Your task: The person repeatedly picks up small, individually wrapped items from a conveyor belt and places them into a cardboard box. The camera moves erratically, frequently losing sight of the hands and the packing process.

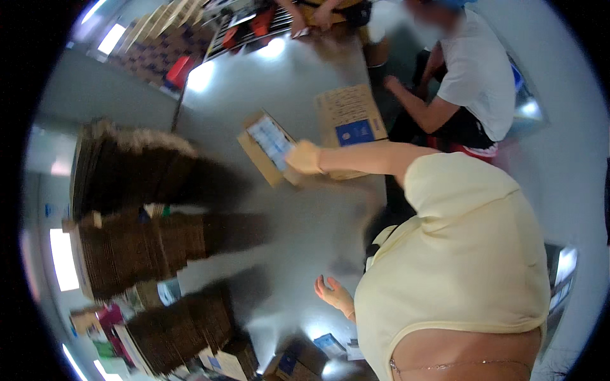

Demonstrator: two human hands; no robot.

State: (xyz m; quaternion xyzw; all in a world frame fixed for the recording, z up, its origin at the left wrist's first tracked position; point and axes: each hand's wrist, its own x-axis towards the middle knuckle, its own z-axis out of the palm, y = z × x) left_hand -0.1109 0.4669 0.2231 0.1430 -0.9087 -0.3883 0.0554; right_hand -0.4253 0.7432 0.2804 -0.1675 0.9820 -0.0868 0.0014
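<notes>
My right hand (305,157), pale yellow as if gloved, reaches across the grey table (298,222) to the near edge of an open cardboard box (259,159). Rows of white and bluish packs (268,136) fill that box. Motion smears the fingers, so what they grip, if anything, is unclear. Close to the front of my pale yellow top, my left hand (333,295) hovers with its fingers apart and nothing in them. Beside the open box lies a brown carton (346,114) with a blue printed panel, partly behind my right forearm.
Tall stacks of flattened cardboard (140,254) line the table's left side. A co-worker in a white T-shirt (476,76) sits at the right. Another person's hands (311,22) work at the far end, near a roller conveyor (238,32). A blue-white packet (329,346) lies near the bottom.
</notes>
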